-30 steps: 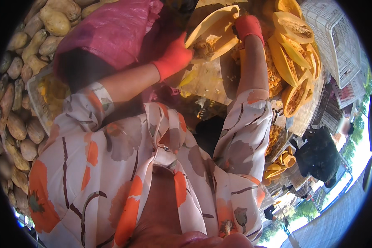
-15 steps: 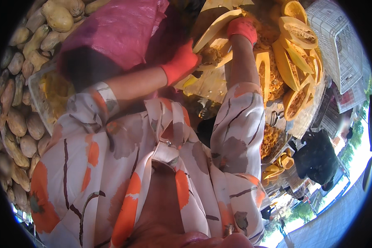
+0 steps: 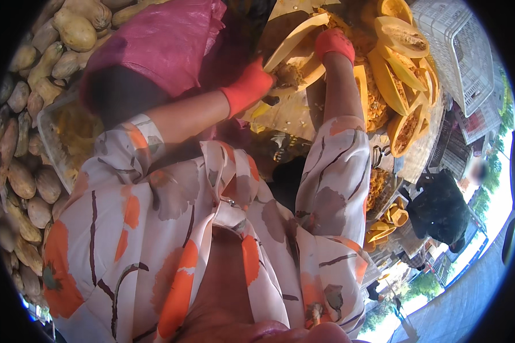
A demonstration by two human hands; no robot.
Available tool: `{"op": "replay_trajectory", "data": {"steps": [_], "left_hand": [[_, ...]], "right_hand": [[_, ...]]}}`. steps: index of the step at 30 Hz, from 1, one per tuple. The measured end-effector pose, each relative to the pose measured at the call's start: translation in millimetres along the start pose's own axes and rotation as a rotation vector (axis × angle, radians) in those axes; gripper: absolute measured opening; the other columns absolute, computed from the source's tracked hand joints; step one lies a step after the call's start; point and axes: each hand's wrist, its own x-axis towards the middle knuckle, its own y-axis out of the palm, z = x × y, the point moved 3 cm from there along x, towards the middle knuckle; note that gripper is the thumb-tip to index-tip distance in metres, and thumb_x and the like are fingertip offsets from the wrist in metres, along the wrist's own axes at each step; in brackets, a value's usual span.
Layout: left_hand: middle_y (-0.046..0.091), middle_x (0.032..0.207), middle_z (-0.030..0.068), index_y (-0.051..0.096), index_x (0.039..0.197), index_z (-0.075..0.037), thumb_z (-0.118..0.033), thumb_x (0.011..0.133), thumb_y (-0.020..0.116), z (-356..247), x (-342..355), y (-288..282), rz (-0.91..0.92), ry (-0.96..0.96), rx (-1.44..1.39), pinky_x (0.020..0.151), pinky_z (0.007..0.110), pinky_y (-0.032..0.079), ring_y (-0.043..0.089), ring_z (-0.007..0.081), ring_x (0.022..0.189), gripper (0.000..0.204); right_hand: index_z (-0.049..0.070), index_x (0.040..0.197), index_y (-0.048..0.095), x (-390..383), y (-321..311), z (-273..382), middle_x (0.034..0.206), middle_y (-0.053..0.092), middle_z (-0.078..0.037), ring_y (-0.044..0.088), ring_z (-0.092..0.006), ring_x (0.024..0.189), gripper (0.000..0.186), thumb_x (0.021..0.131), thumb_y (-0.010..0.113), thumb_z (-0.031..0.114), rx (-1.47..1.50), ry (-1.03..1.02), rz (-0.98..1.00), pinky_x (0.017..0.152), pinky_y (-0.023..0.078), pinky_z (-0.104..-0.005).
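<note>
My left hand, in a red-orange glove, is closed on the near left edge of a halved squash. The squash lies cut side up, with stringy pulp showing in its hollow. At its right side is my right hand, gloved alike and seen from the back. Its fingers are curled and point away from me, so whatever they hold is hidden. Loose orange pulp lies just beyond that hand. Beneath the squash is a wooden board dotted with seeds.
Several cut squash halves are piled at the right beside white plastic crates. Whole squashes heap up on the left. A pink sack and a clear bin stand left of my arms. A dark-clothed person is farther right.
My right hand has come slightly nearer, away from the far tip of the squash, where more orange pulp now shows. My left hand keeps its hold, and the view has shifted slightly.
</note>
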Motion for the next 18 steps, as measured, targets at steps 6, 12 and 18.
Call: {"op": "replay_trajectory", "data": {"steps": [6, 12, 18], "left_hand": [[0.058, 0.103, 0.0145, 0.042, 0.133, -0.008, -0.005, 0.09, 0.05, -19.6, 21.6, -5.7, 0.129, -0.274, -0.184, 0.057, 0.04, 0.057, 0.068, 0.032, 0.075, 0.044], [0.059, 0.115, 0.0143, 0.041, 0.135, -0.006, -0.004, 0.09, 0.051, -17.2, 26.5, -20.7, 0.046, -0.225, -0.215, 0.06, 0.041, 0.059, 0.067, 0.0316, 0.087, 0.046], [0.059, 0.118, 0.0114, 0.042, 0.136, -0.004, -0.001, 0.086, 0.053, -8.2, 39.7, -18.4, 0.073, -0.149, 0.063, 0.081, 0.036, 0.053, 0.061, 0.0215, 0.101, 0.052]], "right_hand": [[0.0, 0.099, 0.066, -20.6, 10.1, 14.2, 0.099, 0.069, -0.021, 0.066, -0.0386, 0.093, 0.03, 0.088, 0.045, 0.019, 0.043, -0.194, -0.062, 0.081, 0.051, -0.0444], [-0.001, 0.101, 0.059, -75.9, 21.8, 36.1, 0.096, 0.069, -0.021, 0.066, -0.0398, 0.093, 0.03, 0.09, 0.045, 0.023, -0.046, -0.426, 0.086, 0.082, 0.05, -0.0465], [0.0, 0.106, 0.061, -17.9, 1.4, 2.8, 0.103, 0.067, -0.024, 0.063, -0.0396, 0.1, 0.033, 0.089, 0.044, 0.023, 0.086, -0.135, -0.002, 0.087, 0.049, -0.045]]}}
